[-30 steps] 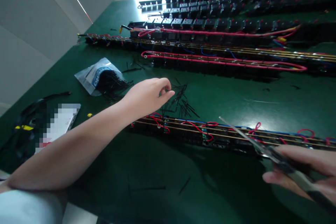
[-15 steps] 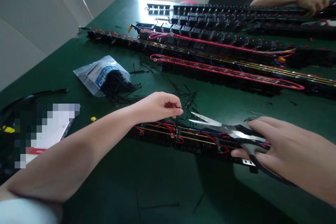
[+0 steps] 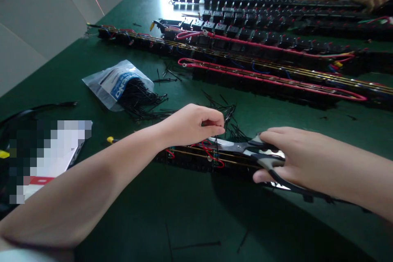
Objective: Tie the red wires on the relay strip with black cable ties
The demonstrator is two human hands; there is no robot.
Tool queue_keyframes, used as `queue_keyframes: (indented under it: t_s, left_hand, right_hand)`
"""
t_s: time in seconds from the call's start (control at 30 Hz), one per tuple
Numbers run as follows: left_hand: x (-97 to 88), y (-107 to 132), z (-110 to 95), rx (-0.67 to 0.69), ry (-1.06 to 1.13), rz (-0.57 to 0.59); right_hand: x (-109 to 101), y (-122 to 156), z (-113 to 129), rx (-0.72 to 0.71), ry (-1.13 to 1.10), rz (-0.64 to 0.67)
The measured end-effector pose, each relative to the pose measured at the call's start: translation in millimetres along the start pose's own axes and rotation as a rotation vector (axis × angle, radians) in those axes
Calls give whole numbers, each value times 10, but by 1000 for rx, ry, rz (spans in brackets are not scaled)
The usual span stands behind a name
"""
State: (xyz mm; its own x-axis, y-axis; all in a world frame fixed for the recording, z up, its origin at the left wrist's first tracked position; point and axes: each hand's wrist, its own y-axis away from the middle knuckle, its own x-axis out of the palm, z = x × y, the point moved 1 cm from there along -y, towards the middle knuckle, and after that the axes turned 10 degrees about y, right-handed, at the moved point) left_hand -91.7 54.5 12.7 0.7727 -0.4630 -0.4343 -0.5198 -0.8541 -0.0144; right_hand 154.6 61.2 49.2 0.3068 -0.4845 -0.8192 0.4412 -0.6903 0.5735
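Note:
My left hand (image 3: 201, 120) is closed in a pinch on the thin black tail of a cable tie (image 3: 216, 141), which rises from the nearest wired strip (image 3: 187, 161). Brass rods and red wires run along this black strip. My right hand (image 3: 294, 157) grips the handles of a pair of scissors (image 3: 239, 147). Their blades lie slightly parted around or right beside the tie's tail, just under my left fingertips; which of these I cannot tell. The strip's right part is hidden behind my right hand.
Loose black cable ties spill from a clear plastic bag (image 3: 107, 86) on the green table (image 3: 129, 221). Several long black strips (image 3: 276, 77) with red cables lie across the back. A blurred-out white item (image 3: 61, 151) is at left. Another person's hand (image 3: 373, 0) rests far right.
My right hand has moved left, bringing the scissors to the cable tie's tail, and the blades have closed partway. My left hand keeps its pinch. The view has shifted slightly.

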Motion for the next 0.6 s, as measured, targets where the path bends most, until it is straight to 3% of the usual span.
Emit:
queue_keyframes:
  t_s: [0.27, 0.47, 0.6]
  left_hand:
    - [8, 4, 25, 35, 3, -22]
    - [29, 9, 5, -82, 118, 15]
    - [16, -11, 16, 78, -45, -35]
  right_hand:
    - [-57, -81, 52, -39, -81, 130]
    - [-19, 15, -121, 4, -109, 112]
    - [21, 12, -155, -10, -143, 87]
